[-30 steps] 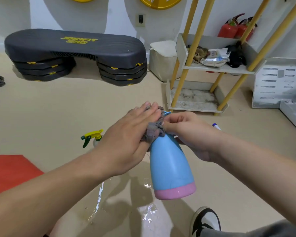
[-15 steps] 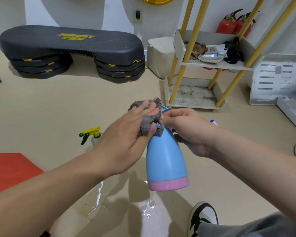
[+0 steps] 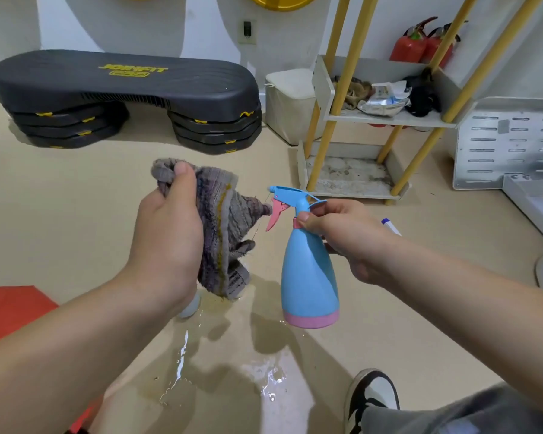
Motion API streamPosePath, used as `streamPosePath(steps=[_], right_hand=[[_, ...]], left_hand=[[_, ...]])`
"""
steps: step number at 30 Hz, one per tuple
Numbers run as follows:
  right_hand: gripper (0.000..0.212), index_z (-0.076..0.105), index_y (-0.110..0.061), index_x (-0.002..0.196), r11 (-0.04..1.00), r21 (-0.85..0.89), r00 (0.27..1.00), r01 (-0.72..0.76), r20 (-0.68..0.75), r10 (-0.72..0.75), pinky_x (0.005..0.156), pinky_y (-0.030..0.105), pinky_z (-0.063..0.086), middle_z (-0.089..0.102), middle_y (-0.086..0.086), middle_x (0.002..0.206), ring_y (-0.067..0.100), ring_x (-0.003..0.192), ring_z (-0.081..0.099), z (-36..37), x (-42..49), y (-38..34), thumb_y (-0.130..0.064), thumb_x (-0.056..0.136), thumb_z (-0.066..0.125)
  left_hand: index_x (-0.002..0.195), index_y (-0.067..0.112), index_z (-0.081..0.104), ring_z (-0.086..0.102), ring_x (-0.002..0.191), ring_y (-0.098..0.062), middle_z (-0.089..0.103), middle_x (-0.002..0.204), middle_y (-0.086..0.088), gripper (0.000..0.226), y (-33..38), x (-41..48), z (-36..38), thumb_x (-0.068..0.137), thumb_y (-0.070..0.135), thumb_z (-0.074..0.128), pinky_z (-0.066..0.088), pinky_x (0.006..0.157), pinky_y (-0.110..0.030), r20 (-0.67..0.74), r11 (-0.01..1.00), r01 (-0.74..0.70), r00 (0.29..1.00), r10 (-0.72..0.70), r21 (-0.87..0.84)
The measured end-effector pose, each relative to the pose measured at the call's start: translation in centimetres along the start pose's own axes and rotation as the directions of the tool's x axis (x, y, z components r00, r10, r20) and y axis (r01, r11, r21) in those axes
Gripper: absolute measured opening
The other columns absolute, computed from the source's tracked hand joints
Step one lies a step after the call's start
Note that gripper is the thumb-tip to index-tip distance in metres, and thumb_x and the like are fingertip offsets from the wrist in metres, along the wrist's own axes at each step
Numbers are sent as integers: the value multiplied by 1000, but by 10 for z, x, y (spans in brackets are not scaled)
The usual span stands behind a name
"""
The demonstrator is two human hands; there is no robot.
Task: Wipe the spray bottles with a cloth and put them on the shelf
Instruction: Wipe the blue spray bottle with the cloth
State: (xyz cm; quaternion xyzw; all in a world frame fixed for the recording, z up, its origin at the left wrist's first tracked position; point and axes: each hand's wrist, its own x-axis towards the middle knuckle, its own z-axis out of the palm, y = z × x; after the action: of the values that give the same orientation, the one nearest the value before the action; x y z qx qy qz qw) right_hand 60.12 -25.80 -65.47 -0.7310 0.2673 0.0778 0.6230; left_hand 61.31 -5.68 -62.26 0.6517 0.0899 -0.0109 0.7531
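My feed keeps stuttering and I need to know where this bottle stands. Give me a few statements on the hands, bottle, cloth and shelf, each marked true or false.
1. The right hand grips the blue spray bottle at its neck. True.
2. The cloth is wrapped round the bottle's nozzle. False: the left hand holds it bunched off to the side, and the nozzle is bare.
3. The bottle stands on the shelf. False: it hangs in the air above the floor, short of the shelf.
4. Water lies on the floor below the hands. True.
5. The bottle lies on its side. False: it is held roughly upright, pink base down.
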Motion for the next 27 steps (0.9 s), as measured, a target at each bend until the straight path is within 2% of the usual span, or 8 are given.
streamPosePath(steps=[6,9,13,18,21,22,25,27], right_hand=[[17,75,-5,107,1000,-15,1000,10,-8,-10,80,29,57,77,14,111,17,84,69,6,2,1,-18,96,72],[15,74,-8,107,994,-101,998,29,-54,-34,70,27,51,75,10,102,17,80,65,8,1,2,-18,95,72],[12,71,-13,105,965,-263,998,22,-52,-37,68,28,42,68,7,100,20,87,57,1,1,3,-11,93,67],[13,69,-13,105,952,-306,1000,28,3,-28,75,32,40,68,9,101,20,91,56,-3,0,5,-9,93,64],[10,68,-13,102,951,-309,999,14,-24,-22,76,35,40,66,10,98,22,90,55,-4,2,4,-9,93,65],[9,68,-12,101,954,-299,999,5,-31,-15,76,35,41,65,9,97,22,90,56,-5,2,3,-8,93,65],[9,71,-14,101,968,-250,1000,13,14,-10,81,35,51,72,14,101,21,88,63,-3,0,2,-9,94,69],[13,72,-11,106,975,-219,998,35,56,-23,95,43,56,74,18,112,24,94,69,1,-1,2,-11,93,72]], left_hand=[[98,8,61,63,41,-4,70,53,11,39,-2,-5,4,113,38,39,46,37,-15,56,997,40,997,-44,62],[88,11,59,62,43,-7,64,47,9,39,-10,-12,8,112,37,42,47,42,-15,63,993,87,994,-92,77],[73,16,59,62,72,-24,64,65,6,47,-10,15,-3,106,49,49,55,79,-40,-12,953,-33,999,39,302],[82,22,61,71,67,-28,72,70,2,41,-11,39,-23,103,52,42,57,68,-41,223,697,-253,965,135,671],[84,24,56,64,75,-32,67,76,2,31,-18,43,-29,102,45,42,48,65,-36,362,148,-373,927,98,916],[83,23,54,62,78,-31,66,79,2,29,-18,45,-30,102,43,43,46,65,-36,357,146,-363,932,63,920],[83,22,57,62,83,-23,67,83,4,29,-26,47,-29,105,37,47,48,73,-35,370,497,-318,929,-8,808],[89,19,58,59,82,-19,65,84,4,29,-32,44,-23,108,38,45,43,71,-34,386,583,-316,923,4,748]])
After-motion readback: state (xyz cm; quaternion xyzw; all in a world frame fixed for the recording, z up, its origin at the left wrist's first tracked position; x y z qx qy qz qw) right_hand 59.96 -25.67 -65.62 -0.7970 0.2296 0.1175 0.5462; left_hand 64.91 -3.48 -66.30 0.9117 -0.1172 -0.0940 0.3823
